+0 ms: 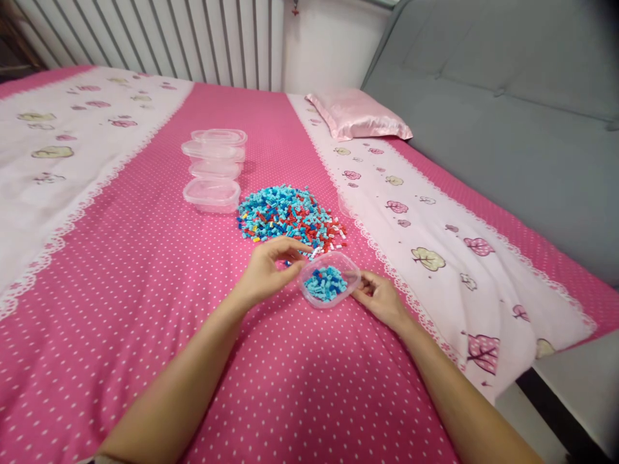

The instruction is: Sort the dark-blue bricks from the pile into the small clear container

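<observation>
My right hand (382, 298) grips the right end of a clear plastic container (349, 265), which is tilted a little toward me. Small light blue and dark blue building bricks (325, 283) lie inside it. At the container's left rim is my left hand (271, 269), thumb and fingers apart with a gap between them; I see nothing held there. Just beyond both hands a loose pile of small bricks (285, 212) spreads over the bedspread, mostly blue, with red, white and a few yellow ones toward its edges.
Several clear containers (213, 193) stand in a row left of the pile. A pink pillow (358, 115) lies at the far right, by a grey padded headboard (503, 109). The pink dotted bedspread (159, 277) is slightly wrinkled. Behind the bed stands a white slatted panel (193, 38).
</observation>
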Action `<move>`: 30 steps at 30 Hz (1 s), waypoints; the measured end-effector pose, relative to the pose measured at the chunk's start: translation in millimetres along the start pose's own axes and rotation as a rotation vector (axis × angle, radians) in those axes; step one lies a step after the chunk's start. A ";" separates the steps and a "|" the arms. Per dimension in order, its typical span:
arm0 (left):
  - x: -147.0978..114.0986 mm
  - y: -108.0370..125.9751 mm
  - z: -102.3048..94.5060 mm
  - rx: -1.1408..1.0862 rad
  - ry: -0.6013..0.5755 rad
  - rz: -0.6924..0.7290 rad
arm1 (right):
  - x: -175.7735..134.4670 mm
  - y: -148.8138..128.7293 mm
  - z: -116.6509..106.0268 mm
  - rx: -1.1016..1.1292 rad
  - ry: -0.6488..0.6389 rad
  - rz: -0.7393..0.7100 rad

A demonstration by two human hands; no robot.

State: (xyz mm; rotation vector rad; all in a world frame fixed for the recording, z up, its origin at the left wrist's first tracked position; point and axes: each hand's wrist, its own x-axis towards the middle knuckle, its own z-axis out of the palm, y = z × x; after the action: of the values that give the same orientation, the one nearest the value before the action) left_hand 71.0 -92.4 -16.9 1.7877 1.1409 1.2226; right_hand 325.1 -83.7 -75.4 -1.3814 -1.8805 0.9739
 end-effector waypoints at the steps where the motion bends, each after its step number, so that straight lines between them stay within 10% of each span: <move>1: 1.8 -7.0 -5.2 0.043 0.042 -0.064 | 0.1 0.8 0.0 -0.001 -0.002 -0.003; 10: 2.1 -47.3 -24.0 0.758 0.091 -0.298 | 0.1 1.8 0.3 0.006 0.005 -0.001; 30: 4.3 -65.8 -26.3 0.623 0.095 -0.312 | 0.7 2.9 0.9 -0.005 0.012 -0.017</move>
State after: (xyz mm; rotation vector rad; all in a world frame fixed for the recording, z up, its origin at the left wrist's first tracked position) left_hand 28.3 -61.7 -64.7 1.8837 1.9285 0.8206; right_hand 325.6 -82.6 -78.3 -1.3685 -1.8838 0.9509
